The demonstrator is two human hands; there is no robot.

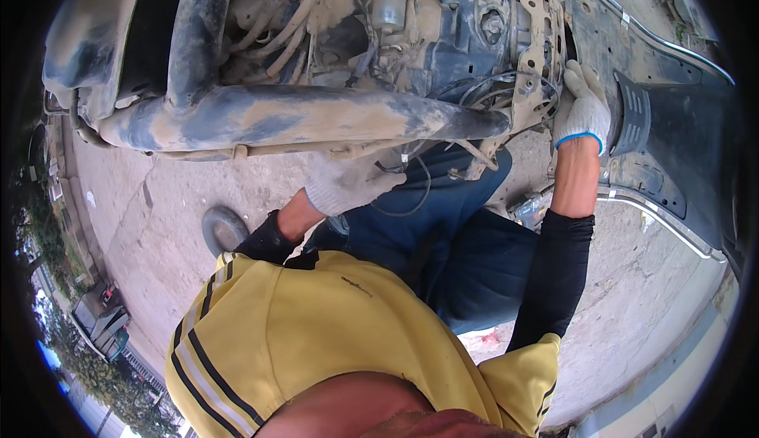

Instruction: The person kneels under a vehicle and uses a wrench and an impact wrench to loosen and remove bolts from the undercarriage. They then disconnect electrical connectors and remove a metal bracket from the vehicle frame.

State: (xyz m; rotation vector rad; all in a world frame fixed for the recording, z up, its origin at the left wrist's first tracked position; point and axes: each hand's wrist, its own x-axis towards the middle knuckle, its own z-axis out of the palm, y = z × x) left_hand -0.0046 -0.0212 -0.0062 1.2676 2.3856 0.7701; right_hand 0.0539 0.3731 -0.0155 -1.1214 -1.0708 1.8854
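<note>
Both of my hands wear whitish knit gloves. My left hand (348, 183) is below the thick dusty frame tube (316, 114), its fingers closed around part of a thin black cable (429, 181) that loops down beside it. My right hand (583, 106), with a blue glove cuff, reaches up along the perforated metal bracket (539, 39). Its fingers are stretched out at the gap between that bracket and the dark body panel (624, 50). Behind the tube sits a dirt-covered engine block (470, 43). Several black wires (482, 82) hang next to the bracket.
Dusty hoses (292, 23) and a cylindrical metal part (389, 7) fill the space behind the tube. My bent knees (451, 232) are under the vehicle's edge. A dark rubber ring (224, 229) lies on the concrete floor (142, 217) at left. Metal trim (664, 228) edges the right panel.
</note>
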